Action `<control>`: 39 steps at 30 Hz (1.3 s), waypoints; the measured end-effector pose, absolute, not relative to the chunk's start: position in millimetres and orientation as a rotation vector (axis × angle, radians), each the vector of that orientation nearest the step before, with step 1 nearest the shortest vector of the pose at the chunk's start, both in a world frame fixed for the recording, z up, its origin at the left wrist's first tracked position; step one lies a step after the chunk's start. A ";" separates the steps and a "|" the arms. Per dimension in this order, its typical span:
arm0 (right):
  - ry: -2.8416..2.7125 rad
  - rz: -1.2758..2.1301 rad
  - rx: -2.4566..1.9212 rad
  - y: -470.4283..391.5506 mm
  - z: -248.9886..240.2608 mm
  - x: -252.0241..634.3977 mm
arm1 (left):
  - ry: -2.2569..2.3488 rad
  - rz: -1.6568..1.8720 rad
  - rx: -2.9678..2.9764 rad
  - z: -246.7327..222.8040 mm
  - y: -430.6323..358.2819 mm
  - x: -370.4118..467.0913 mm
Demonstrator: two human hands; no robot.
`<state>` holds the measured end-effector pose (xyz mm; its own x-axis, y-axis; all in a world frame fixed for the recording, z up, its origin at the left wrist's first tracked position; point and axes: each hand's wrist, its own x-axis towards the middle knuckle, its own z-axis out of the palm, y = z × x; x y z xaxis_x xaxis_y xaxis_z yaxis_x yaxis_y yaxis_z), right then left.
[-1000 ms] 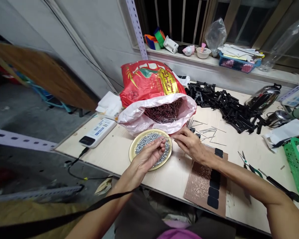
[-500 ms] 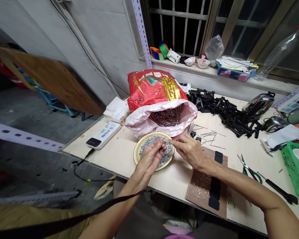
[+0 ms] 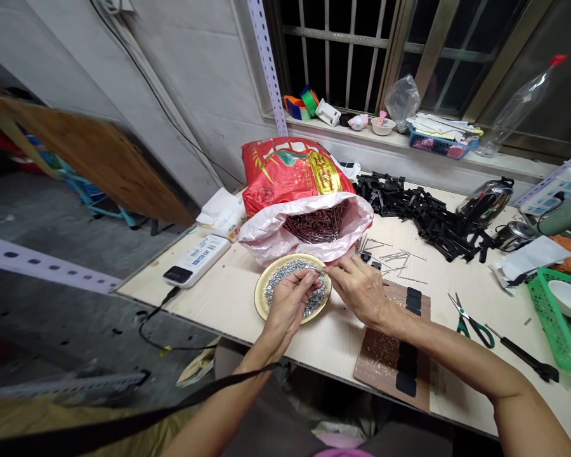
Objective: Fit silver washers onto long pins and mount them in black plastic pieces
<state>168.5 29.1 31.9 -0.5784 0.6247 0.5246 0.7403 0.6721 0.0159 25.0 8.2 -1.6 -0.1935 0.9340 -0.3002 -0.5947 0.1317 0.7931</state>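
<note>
While L hand [image 3: 289, 299] leans over plate [image 3: 261, 291] | R hand [image 3: 360, 289] angled in, palm dn | grips: both pinched on sm. part [image 3: 320, 271]

Legible wording: none with certainty. Red bag [image 3: 285, 172]: yellow panel [image 3: 324, 174] carrying a vertical column of Chinese characters, too blurred to transcribe; large white marks across the upper part, partly folded away, unread. White device [image 3: 202, 254] at the left of the table [image 3: 240, 298]: blue print, too small to read. White box [image 3: 554, 192], far right: blue print, illegible.
</note>
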 end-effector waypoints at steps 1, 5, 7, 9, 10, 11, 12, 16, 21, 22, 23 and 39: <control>-2.414 -0.336 -1.059 29.4 32.8 168.2 | 1.062 1.461 0.510 -2.7 8.4 24.2; -2.475 -0.398 -1.051 32.3 35.3 170.3 | 1.267 1.397 0.966 -9.3 11.9 10.4; -2.495 -0.401 -1.079 34.2 33.8 173.5 | 1.431 1.313 1.243 -14.9 16.1 -3.7; -2.491 -0.389 -1.111 35.9 30.8 177.4 | 1.597 1.234 1.509 -22.2 21.7 -20.0; -2.484 -0.379 -1.124 36.4 29.0 179.2 | 1.660 1.185 1.635 -26.3 24.8 -27.5; -2.478 -0.367 -1.133 36.6 27.4 180.7 | 1.700 1.114 1.756 -30.5 27.9 -33.8; -2.474 -0.353 -1.138 36.5 26.0 181.8 | 1.719 1.023 1.871 -34.7 30.8 -38.5; -2.497 -0.273 -1.165 34.1 22.9 182.2 | 1.751 0.704 2.147 -48.6 40.9 -40.6; -2.528 -0.151 -1.174 35.4 17.7 180.7 | 1.723 0.768 2.082 -55.4 49.1 -31.8; -2.524 -0.117 -1.174 36.5 16.2 180.6 | 1.711 0.835 2.031 -55.5 49.8 -30.8; -2.519 -0.080 -1.172 37.6 14.9 180.5 | 1.706 0.912 1.967 -55.2 50.2 -30.0; -2.567 0.089 -1.114 37.1 13.5 151.0 | 1.081 1.172 0.533 -9.4 22.6 -27.7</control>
<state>151.0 37.1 13.5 -0.6345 0.7193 0.2828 0.6981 0.6904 -0.1899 -27.7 22.6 -9.4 0.0011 0.9191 -0.3939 -0.4665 0.3489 0.8128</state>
